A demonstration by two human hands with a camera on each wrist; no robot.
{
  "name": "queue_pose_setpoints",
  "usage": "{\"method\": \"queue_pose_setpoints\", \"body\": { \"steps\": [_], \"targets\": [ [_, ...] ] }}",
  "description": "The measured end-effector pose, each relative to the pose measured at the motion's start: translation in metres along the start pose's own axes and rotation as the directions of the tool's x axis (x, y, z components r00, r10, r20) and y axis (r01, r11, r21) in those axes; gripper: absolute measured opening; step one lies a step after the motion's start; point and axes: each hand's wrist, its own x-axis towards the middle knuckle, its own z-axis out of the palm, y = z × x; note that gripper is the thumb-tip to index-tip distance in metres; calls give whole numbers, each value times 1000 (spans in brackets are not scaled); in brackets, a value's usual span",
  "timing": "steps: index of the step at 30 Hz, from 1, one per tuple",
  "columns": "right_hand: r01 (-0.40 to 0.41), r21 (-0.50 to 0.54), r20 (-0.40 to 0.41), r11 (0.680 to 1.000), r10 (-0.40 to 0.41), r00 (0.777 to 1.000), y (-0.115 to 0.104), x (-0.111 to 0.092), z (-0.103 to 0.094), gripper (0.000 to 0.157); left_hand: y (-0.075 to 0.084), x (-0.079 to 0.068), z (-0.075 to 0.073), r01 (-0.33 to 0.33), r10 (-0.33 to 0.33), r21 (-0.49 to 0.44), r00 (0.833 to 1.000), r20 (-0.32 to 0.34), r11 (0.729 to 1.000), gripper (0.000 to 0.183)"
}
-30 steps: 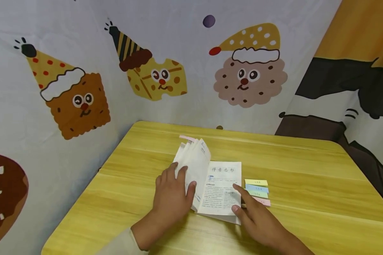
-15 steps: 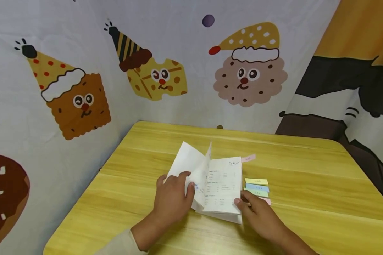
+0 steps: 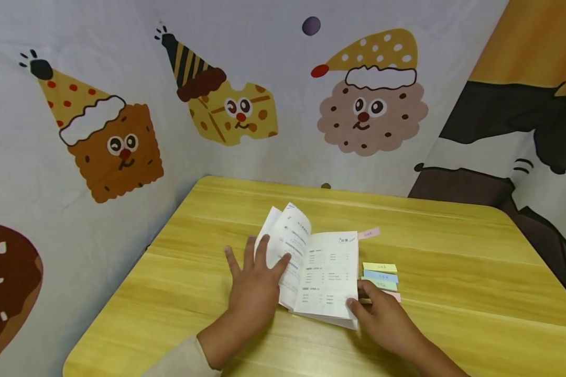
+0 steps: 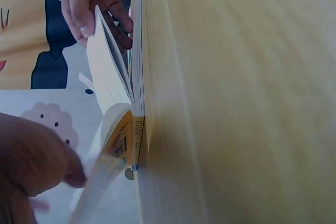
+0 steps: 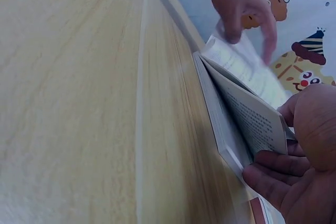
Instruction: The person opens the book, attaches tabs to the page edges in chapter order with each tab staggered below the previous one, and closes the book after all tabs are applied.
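Observation:
An open paperback book (image 3: 330,269) lies on the table, its right page printed with a list and its left pages curving upward. A pink index tab (image 3: 369,233) sticks out past the upper right edge. My left hand (image 3: 252,290), fingers spread, touches the raised left pages. My right hand (image 3: 384,317) pinches the right-hand pages near their lower outer edge. In the right wrist view the thumb lies above those pages (image 5: 254,119) and the fingers below, lifting them off the rest of the book. An orange-yellow cover (image 4: 123,142) shows in the left wrist view.
Yellow (image 3: 379,267), blue (image 3: 381,276), green (image 3: 382,285) and pink (image 3: 393,297) paper strips with handwriting lie just right of the book, partly behind my right hand. A cloth with cartoon figures (image 3: 372,118) hangs behind the wooden table (image 3: 453,262).
The right page changes from one with a large title to a list page, and the pink tab passes from left to right. My left fingers have spread; my right hand now pinches the pages.

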Motion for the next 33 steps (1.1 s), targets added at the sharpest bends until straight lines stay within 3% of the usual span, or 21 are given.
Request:
{"method": "queue_pose_setpoints", "body": {
  "steps": [2, 5, 8, 10, 12, 15, 19, 23, 26, 30, 33],
  "targets": [
    [-2, -4, -3, 1000, 2, 1000, 0, 0, 0, 27, 1, 0, 1, -93, 92, 22, 994, 67, 995, 45],
    [-5, -2, -4, 1000, 5, 1000, 1, 1, 1, 26, 3, -2, 2, -246, 248, -29, 960, 129, 969, 28],
    [-10, 4, -5, 1000, 10, 1000, 1, 0, 1, 26, 8, -5, 5, -307, 325, -125, 932, 164, 944, 18],
    [-8, 10, -9, 1000, 8, 1000, 1, 0, 1, 28, 12, -7, 6, -283, 319, -190, 927, 197, 940, 21],
    [17, 13, -16, 1000, -17, 1000, 0, -1, 0, 32, 16, -8, 8, -242, 294, -237, 930, 219, 941, 38],
    [130, 6, -15, 992, -130, 991, -2, -3, -2, 36, 21, -8, 9, -209, 267, -250, 937, 224, 945, 61],
    [256, -43, 21, 966, -255, 967, -5, -6, -5, 41, 23, -6, 11, -218, 257, -206, 948, 190, 954, 52],
    [252, -122, 48, 960, -247, 968, -8, -5, -5, 42, 23, -4, 11, -222, 255, -204, 955, 154, 954, 32],
    [230, -169, 20, 958, -230, 973, -8, -3, -4, 42, 23, -3, 11, -222, 255, -221, 958, 133, 950, 25],
    [158, -136, -25, 978, -163, 986, -6, -1, -4, 40, 25, -1, 10, -205, 241, -222, 959, 147, 953, 23],
    [122, -118, -24, 985, -126, 992, -5, 1, -4, 48, 27, 0, 11, -187, 226, -223, 960, 165, 957, 23]
  ]
}}
